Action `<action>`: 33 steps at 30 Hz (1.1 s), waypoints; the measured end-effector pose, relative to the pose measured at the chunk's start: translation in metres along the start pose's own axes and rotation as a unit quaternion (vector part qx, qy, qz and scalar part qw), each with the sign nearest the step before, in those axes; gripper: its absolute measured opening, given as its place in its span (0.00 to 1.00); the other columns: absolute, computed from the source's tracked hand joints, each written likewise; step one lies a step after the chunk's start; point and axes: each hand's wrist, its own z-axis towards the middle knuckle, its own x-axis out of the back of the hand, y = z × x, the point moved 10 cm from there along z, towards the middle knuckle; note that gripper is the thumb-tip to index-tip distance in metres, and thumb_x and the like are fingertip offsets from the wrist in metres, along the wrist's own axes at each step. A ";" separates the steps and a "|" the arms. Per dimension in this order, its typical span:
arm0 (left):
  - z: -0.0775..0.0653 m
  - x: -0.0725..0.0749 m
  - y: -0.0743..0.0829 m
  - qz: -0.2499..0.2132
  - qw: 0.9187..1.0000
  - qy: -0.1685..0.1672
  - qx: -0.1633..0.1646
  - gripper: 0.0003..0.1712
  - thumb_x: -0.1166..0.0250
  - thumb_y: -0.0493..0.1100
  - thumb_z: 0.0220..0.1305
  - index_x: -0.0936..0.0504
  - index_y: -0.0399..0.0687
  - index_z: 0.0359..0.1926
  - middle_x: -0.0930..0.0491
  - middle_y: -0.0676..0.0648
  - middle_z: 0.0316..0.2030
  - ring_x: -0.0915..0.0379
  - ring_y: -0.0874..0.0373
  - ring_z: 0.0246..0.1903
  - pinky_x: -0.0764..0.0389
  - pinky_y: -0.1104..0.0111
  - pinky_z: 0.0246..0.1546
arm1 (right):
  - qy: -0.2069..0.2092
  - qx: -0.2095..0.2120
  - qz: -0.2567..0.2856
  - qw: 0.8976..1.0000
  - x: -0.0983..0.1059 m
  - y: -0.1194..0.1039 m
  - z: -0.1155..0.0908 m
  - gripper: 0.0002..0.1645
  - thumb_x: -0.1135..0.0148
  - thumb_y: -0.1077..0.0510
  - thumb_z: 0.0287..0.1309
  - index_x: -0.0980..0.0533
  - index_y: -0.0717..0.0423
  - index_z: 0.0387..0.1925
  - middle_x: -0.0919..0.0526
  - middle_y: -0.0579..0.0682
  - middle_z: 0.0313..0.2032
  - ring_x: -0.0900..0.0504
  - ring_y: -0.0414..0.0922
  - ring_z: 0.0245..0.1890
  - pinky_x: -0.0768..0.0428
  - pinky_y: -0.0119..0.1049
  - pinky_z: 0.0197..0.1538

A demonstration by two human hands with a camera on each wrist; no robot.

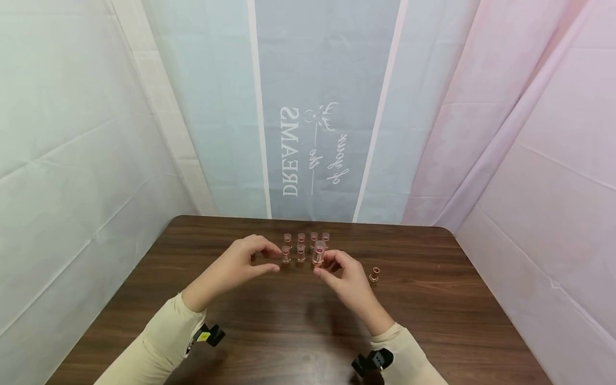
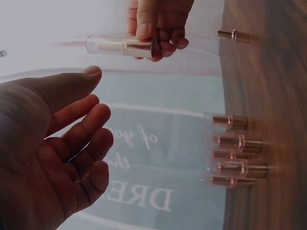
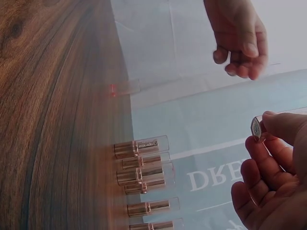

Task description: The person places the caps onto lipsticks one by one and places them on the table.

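My right hand (image 1: 347,279) pinches a rose-gold lipstick (image 1: 318,253) with a clear cap between thumb and fingers, held above the table. In the left wrist view this lipstick (image 2: 122,46) points its clear cap toward my left hand. The printed base end shows in the right wrist view. My left hand (image 1: 237,263) is raised with thumb and fingers apart and nothing between them. Its fingertips come near a standing capped lipstick (image 1: 286,254); the head view does not settle whether they touch. Another lipstick (image 1: 300,253) stands beside that one, with several more behind.
To the right of my right hand stands a lipstick without a cap (image 1: 375,274). A small red and clear piece (image 3: 123,88) shows blurred in the right wrist view. The dark wooden table (image 1: 433,299) meets hanging cloth (image 1: 231,133) at the back and sides.
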 end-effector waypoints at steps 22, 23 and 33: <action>-0.027 0.010 -0.028 0.001 0.999 0.022 0.041 0.12 0.30 0.53 0.57 0.20 0.71 0.43 0.22 0.67 0.39 0.27 0.61 0.35 0.25 0.71 0.31 | 0.003 0.000 -0.015 1.000 -0.002 0.012 0.004 0.11 0.28 0.51 0.52 0.22 0.40 0.37 0.22 0.41 0.34 0.21 0.47 0.35 0.20 0.42 0.41; -0.027 0.010 -0.029 0.000 0.999 0.022 0.044 0.12 0.30 0.53 0.57 0.20 0.70 0.43 0.22 0.67 0.39 0.27 0.59 0.34 0.25 0.71 0.31 | 0.004 -0.004 -0.017 1.000 -0.002 0.015 0.005 0.11 0.28 0.51 0.52 0.22 0.40 0.36 0.22 0.40 0.34 0.21 0.45 0.34 0.20 0.41 0.41; -0.026 0.012 -0.044 -0.006 0.997 0.015 0.076 0.12 0.30 0.53 0.57 0.19 0.68 0.43 0.21 0.61 0.40 0.30 0.63 0.30 0.24 0.67 0.32 | -0.007 -0.076 -0.066 0.995 -0.018 0.061 0.029 0.08 0.30 0.50 0.55 0.22 0.44 0.35 0.19 0.40 0.30 0.22 0.39 0.31 0.23 0.35 0.37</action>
